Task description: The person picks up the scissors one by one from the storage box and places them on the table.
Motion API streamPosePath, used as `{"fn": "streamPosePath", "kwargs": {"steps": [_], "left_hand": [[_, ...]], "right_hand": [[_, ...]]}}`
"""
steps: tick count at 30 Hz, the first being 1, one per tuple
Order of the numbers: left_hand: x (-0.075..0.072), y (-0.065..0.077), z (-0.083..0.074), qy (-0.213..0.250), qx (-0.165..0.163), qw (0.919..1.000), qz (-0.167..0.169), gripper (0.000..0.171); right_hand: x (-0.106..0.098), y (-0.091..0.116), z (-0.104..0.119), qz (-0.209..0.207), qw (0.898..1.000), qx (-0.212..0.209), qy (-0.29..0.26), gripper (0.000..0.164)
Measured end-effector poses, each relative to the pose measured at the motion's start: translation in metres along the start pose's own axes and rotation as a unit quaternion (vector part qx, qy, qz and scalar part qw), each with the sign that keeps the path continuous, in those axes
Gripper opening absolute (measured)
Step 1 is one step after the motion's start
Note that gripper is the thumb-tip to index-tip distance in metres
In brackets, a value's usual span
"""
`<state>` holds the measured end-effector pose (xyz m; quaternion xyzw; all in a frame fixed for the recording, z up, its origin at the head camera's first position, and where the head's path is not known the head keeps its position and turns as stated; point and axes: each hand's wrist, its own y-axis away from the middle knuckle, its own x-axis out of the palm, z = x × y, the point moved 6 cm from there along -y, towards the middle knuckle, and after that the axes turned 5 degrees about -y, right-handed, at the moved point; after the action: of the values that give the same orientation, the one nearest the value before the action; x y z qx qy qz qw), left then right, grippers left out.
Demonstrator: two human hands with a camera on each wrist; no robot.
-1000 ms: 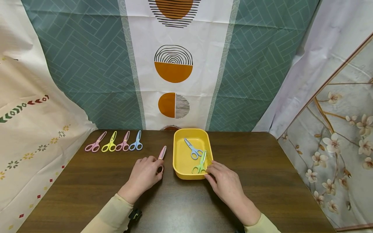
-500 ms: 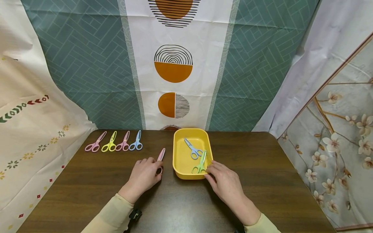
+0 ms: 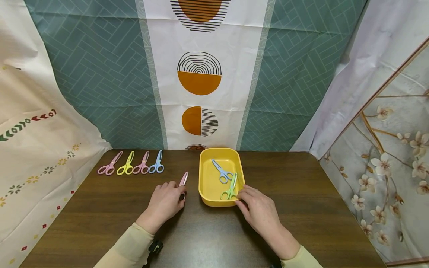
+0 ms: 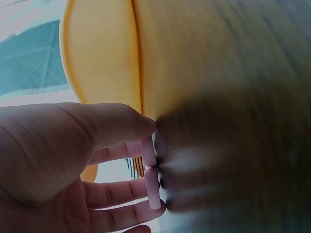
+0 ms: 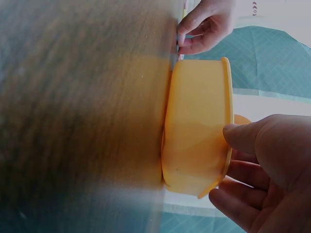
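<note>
My left hand (image 3: 165, 203) is low over the table, left of a yellow plastic tray (image 3: 205, 203). Its thumb and fingers hold the handle loops of pink scissors (image 3: 183, 179), whose blades point away from me. In the left wrist view the pink handles (image 4: 152, 187) stand edge-on between thumb and fingers, partly hidden. My right hand (image 3: 259, 208) grips the tray's near right corner; the right wrist view has its thumb (image 5: 240, 136) against the rim. Inside the tray lie blue scissors (image 3: 222, 171) and green scissors (image 3: 229, 190).
At the back left of the dark wooden table (image 3: 207, 238), several scissors lie in a row: pink scissors (image 3: 106, 169), yellow scissors (image 3: 125, 170), more pink scissors (image 3: 144, 160) and blue scissors (image 3: 156, 165). A patterned cloth (image 3: 130, 74) hangs behind the table.
My left hand has shifted the pink scissors slightly left and toward me, a little further from the tray. The right hand and the tray have stayed where they were.
</note>
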<state>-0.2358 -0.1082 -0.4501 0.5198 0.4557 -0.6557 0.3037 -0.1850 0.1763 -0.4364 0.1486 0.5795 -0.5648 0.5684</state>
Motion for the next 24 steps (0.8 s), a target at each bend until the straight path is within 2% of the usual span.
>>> {"fn": "streamPosePath", "kwargs": {"steps": [14, 24], "left_hand": [[-0.0004, 0.0014, 0.0004, -0.016, -0.015, 0.9995, 0.024, 0.024], [-0.0033, 0.0054, -0.0045, -0.024, -0.004, 0.9996, 0.011, 0.033]], "right_hand": [[0.0003, 0.0003, 0.0, -0.004, 1.0, -0.004, 0.001, 0.017], [-0.0001, 0.0002, 0.0001, -0.003, 1.0, -0.002, 0.001, 0.018]]}}
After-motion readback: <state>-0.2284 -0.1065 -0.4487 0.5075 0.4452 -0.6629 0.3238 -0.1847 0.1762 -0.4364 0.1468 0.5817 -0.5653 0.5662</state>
